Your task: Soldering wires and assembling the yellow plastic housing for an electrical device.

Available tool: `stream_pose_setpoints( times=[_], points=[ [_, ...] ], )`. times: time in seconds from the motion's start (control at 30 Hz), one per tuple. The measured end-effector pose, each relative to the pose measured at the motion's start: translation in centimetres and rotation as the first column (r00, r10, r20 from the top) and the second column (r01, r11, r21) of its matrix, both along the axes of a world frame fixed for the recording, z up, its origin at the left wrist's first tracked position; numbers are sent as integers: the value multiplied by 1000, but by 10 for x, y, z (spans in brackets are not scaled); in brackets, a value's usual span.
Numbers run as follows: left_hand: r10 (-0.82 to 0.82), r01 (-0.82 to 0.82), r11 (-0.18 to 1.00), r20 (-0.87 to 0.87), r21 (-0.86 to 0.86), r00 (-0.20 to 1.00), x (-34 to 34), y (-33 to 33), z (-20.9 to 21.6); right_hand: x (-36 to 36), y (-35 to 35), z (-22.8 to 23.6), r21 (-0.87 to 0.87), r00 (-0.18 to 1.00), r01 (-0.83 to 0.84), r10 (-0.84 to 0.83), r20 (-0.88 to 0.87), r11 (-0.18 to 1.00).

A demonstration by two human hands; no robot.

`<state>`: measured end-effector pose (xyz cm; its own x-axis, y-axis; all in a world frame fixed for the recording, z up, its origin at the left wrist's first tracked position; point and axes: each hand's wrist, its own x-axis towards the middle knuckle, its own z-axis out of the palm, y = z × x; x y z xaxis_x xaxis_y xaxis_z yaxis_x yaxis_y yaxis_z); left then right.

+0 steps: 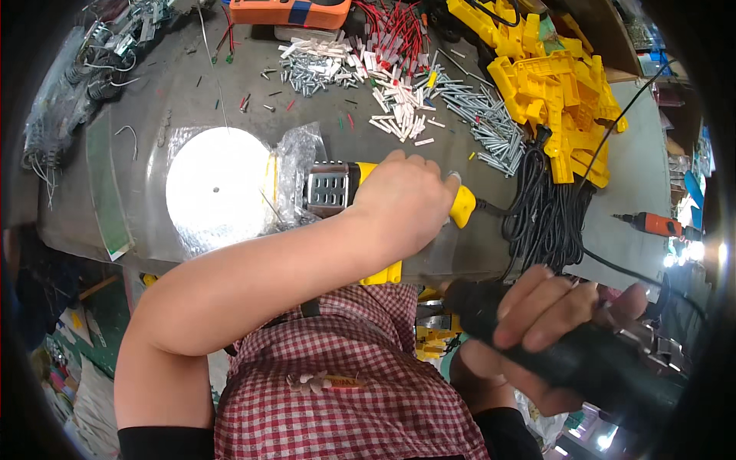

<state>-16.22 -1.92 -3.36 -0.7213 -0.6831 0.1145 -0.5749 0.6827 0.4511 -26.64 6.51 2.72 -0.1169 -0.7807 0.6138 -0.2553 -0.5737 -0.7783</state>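
My left hand is wrapped around the yellow handle of a tool lying across the workbench. Its vented metal sleeve points left, toward a bright white round plate with a small centre hole. Clear plastic wrap bunches between sleeve and plate. In my right hand, fingers closed, is a black cylindrical power screwdriver, held off the bench's front edge and blurred by motion. Its dark nose points left; its tip is too blurred to make out. My left forearm crosses in front of the plate's lower edge.
Screws, white strips and red wires lie in piles at the back. Yellow plastic shells are heaped back right, above coiled black cables. An orange screwdriver lies far right. An orange device sits at the back.
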Motion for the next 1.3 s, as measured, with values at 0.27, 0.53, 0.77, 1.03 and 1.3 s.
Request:
stream_pose_setpoints(
  times=[0.27, 0.53, 0.77, 1.03, 1.3],
  points=[
    [60, -61, 996, -20, -60, 998, 0, 3, -9, 14, 6, -6, 229, 939, -334, 343, 0, 915],
    [101, -105, 993, -84, -51, 991, 5, 4, -4, -9, 2, 31, 387, 763, -638, 613, 205, 665],
    [-323, 311, 945, 156, 99, 933, 105, -26, 14, 12, -6, -10, 11, 831, -533, 521, 194, 846],
    [34, -8, 975, 114, -221, 993, 107, 23, 5, 13, 10, -13, 1, 911, -412, 412, 23, 911],
    [117, -99, 964, 57, -246, 991, 105, 35, -3, 12, 4, 16, 197, 862, -443, 476, -173, 875]
  ],
)
